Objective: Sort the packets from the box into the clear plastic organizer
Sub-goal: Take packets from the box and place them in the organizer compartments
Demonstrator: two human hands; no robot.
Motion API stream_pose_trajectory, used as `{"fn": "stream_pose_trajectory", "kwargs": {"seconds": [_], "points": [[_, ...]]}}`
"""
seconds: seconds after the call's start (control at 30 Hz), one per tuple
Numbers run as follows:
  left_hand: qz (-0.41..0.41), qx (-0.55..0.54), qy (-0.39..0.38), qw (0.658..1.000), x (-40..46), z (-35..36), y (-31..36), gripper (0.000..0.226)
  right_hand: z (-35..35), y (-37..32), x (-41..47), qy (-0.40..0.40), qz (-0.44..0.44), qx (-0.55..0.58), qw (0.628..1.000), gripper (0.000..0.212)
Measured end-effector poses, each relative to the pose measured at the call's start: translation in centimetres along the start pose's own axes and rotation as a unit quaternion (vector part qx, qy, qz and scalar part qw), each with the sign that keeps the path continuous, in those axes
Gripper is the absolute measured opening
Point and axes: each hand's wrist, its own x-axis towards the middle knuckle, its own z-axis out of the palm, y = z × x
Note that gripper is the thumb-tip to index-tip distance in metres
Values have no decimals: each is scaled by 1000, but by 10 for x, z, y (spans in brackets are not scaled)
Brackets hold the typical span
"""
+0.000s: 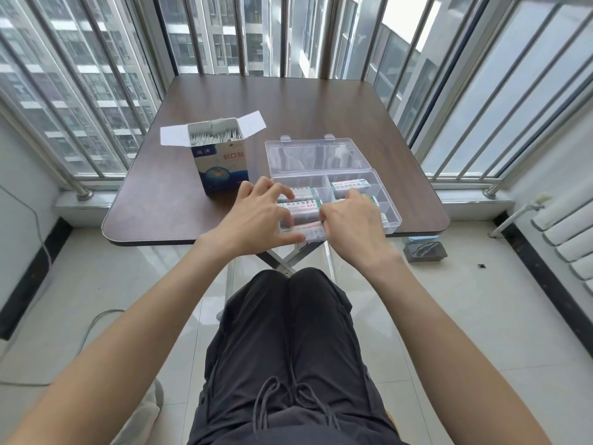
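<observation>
A person sits at a dark brown table [288,101] set against a barred window, both bare arms stretched out over their black trousers [288,348]. The box [221,159], blue and white with its flaps folded open, stands upright on the left part of the table, and white packets [213,136] stand packed on edge inside its top. Just to its right lies the clear organizer [390,213], its lid [314,154] thrown back flat on the far side. Several more white packets with green ends already lie flat in its compartments: one [349,185] in a far right cell, others in the left-hand cells under the hands. The left hand [256,216] hovers over the organizer's left side with fingers spread and bent, the tips down on the packets there and the thumb along the near wall; whether it actually grips one I cannot tell. The right hand [351,220] sits over the middle, fingers curled downward, and it seems to pinch the right end of a packet [306,227] lying in the nearest left cell, though its knuckles hide the contact. The two hands are close together, nearly touching. On the tiled floor under the table's right edge sits a small black tray [425,252].
</observation>
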Motion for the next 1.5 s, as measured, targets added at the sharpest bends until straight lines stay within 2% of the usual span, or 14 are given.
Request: {"fn": "stream_pose_trajectory", "kwargs": {"seconds": [0.17, 0.3, 0.43, 0.5, 0.6, 0.67, 0.73, 0.8, 0.87, 0.93, 1.0, 1.17, 1.37, 1.5], "points": [[3, -3, 1, 1000, 1, 1, -2, 50, -1, -1, 3, 0, -1, 43, 999, 29], [8, -3, 2, 1000, 2, 5, -4, 50, -5, 1, 1, 6, -6, 20, 1000, 26], [15, 10, 25, 1000, -3, 5, -9, 55, -12, 5, 5, 138, -55, 82, 986, 12], [30, -14, 80, 996, -9, 0, -13, 56, -14, 6, 14, 177, -95, 154, 967, 13], [22, -90, 216, 972, -18, -16, -31, 42, -22, 1, 41, 178, -117, 252, 944, 18], [-27, -119, 298, 947, -20, -28, -54, 28, -28, -8, 68, 204, -140, 276, 929, 16], [-98, -119, 341, 927, -17, -35, -81, 29, -33, -20, 97, 211, -155, 279, 924, 12], [-155, -126, 321, 926, -10, -37, -106, 50, -39, -35, 126, 175, -160, 279, 931, 13], [-197, -161, 247, 935, 0, -37, -125, 76, -43, -52, 155, 103, -165, 238, 951, 16], [-221, -191, 160, 943, 10, -34, -136, 90, -43, -68, 177, 18, -167, 166, 972, 16], [-225, -198, 118, 947, 17, -30, -144, 90, -43, -84, 193, -48, -166, 112, 979, 15], [-200, -195, 137, 950, 14, -28, -146, 82, -42, -102, 208, -119, -187, 97, 970, 22], [-197, -195, 149, 949, 16, -22, -148, 81, -42, -105, 210, -122, -232, 66, 963, 8], [-198, -191, 157, 948, 16, -19, -150, 78, -43, -109, 211, -91, -236, 4, 967, 10]]}}
